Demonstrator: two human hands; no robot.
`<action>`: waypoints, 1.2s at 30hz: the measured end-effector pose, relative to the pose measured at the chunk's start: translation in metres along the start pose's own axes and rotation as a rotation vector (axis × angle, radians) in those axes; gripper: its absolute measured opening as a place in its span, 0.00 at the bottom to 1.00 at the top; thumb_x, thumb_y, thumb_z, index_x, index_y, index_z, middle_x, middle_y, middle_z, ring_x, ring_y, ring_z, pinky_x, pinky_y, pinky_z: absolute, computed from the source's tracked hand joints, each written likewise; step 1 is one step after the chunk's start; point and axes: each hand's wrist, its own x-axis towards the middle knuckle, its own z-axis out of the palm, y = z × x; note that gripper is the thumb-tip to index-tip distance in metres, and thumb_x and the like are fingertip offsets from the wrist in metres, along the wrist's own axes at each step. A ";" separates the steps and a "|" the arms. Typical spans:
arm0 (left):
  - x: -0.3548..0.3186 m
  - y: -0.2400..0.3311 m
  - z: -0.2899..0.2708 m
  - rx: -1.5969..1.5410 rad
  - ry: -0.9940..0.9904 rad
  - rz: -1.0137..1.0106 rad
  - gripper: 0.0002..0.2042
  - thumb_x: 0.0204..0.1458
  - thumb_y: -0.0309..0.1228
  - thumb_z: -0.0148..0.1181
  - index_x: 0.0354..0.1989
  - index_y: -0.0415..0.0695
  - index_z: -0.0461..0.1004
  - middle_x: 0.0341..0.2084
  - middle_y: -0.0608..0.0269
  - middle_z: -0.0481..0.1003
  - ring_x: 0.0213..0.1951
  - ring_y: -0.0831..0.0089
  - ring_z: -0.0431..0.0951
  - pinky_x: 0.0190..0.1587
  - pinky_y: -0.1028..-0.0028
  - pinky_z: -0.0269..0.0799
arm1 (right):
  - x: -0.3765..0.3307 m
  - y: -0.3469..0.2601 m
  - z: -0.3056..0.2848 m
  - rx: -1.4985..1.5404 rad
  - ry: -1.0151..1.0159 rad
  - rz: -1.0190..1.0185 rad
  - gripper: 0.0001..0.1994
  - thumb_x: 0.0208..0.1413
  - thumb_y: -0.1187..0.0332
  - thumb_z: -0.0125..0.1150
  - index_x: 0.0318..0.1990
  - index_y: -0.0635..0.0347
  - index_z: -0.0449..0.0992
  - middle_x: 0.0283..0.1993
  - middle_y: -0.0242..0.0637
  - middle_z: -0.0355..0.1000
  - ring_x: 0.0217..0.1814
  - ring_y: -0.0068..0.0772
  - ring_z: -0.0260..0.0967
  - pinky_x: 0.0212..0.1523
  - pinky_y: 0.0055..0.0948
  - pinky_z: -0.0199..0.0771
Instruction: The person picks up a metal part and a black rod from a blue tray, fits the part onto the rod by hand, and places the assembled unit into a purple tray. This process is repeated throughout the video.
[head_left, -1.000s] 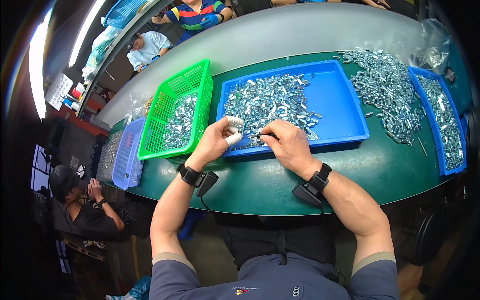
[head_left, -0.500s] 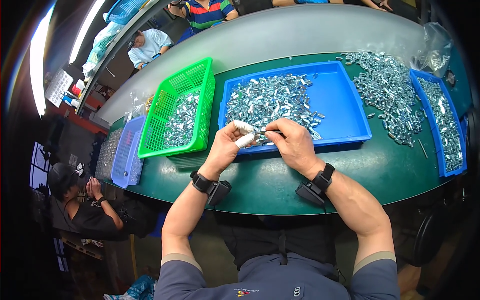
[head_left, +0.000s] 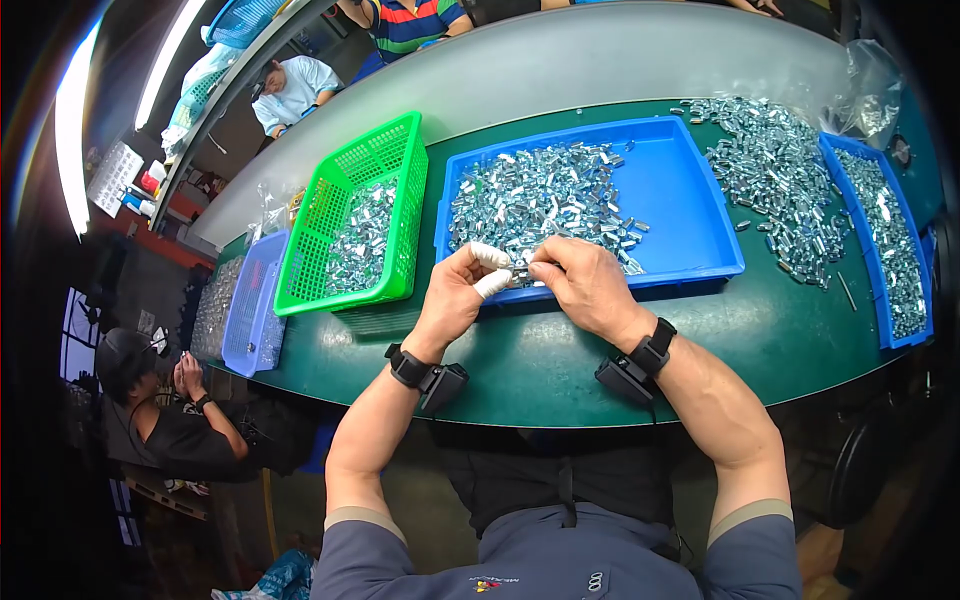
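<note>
My left hand, with white coverings on its thumb and a finger, pinches a small shiny metal piece. Opposite it, the thumb and forefinger of my right hand are closed on a thin dark rod, mostly hidden now by the fingers. The fingertips of both hands almost meet over the front rim of a wide blue tray. Many loose silvery metal pieces lie heaped in the tray's left and middle part; its right part shows bare blue.
A green basket with metal pieces stands left of the tray, a pale blue bin beyond it. At right lie a loose heap of pieces, a thin metal rod and a narrow blue tray. Several people sit nearby.
My right hand has moved slightly left, closer to the left fingertips, and less of the dark rod shows. The view has shifted a little; the trays and basket stay in place.
</note>
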 end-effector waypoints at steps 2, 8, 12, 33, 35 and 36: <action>-0.001 0.000 0.000 0.011 0.004 -0.003 0.08 0.61 0.19 0.68 0.46 0.40 0.79 0.40 0.65 0.82 0.43 0.76 0.83 0.51 0.73 0.81 | 0.001 0.000 -0.003 -0.160 -0.121 0.066 0.11 0.63 0.59 0.67 0.35 0.57 0.80 0.30 0.44 0.79 0.36 0.54 0.79 0.37 0.50 0.77; -0.001 -0.002 0.001 0.058 0.000 0.014 0.07 0.62 0.20 0.68 0.46 0.39 0.79 0.41 0.66 0.82 0.44 0.78 0.82 0.51 0.74 0.81 | -0.001 0.001 -0.002 -0.018 -0.041 -0.024 0.12 0.65 0.59 0.65 0.34 0.57 0.79 0.29 0.45 0.78 0.36 0.55 0.79 0.36 0.52 0.76; -0.002 -0.001 0.002 0.081 0.007 -0.015 0.07 0.62 0.20 0.69 0.46 0.39 0.79 0.41 0.67 0.82 0.44 0.78 0.82 0.51 0.74 0.80 | -0.001 0.004 -0.002 -0.072 -0.073 -0.017 0.12 0.66 0.59 0.65 0.34 0.56 0.79 0.29 0.45 0.78 0.35 0.55 0.79 0.36 0.52 0.76; -0.006 0.076 -0.106 0.653 0.371 0.197 0.08 0.63 0.26 0.68 0.49 0.39 0.81 0.38 0.58 0.86 0.40 0.71 0.86 0.43 0.71 0.81 | 0.000 -0.002 0.000 0.105 0.107 -0.033 0.06 0.60 0.69 0.70 0.40 0.61 0.82 0.37 0.41 0.80 0.40 0.44 0.79 0.42 0.38 0.77; -0.005 0.086 -0.102 0.936 0.400 0.343 0.10 0.62 0.26 0.69 0.49 0.40 0.81 0.39 0.57 0.86 0.41 0.69 0.86 0.44 0.70 0.81 | -0.001 -0.001 -0.001 0.095 0.103 -0.024 0.06 0.60 0.69 0.70 0.40 0.61 0.82 0.37 0.41 0.80 0.40 0.44 0.79 0.42 0.38 0.77; -0.005 0.091 -0.099 1.215 0.424 0.489 0.11 0.60 0.26 0.70 0.50 0.40 0.81 0.39 0.56 0.86 0.41 0.66 0.86 0.45 0.68 0.81 | -0.002 0.000 -0.002 0.092 0.103 -0.017 0.06 0.60 0.69 0.70 0.41 0.61 0.82 0.37 0.41 0.80 0.40 0.44 0.79 0.42 0.38 0.77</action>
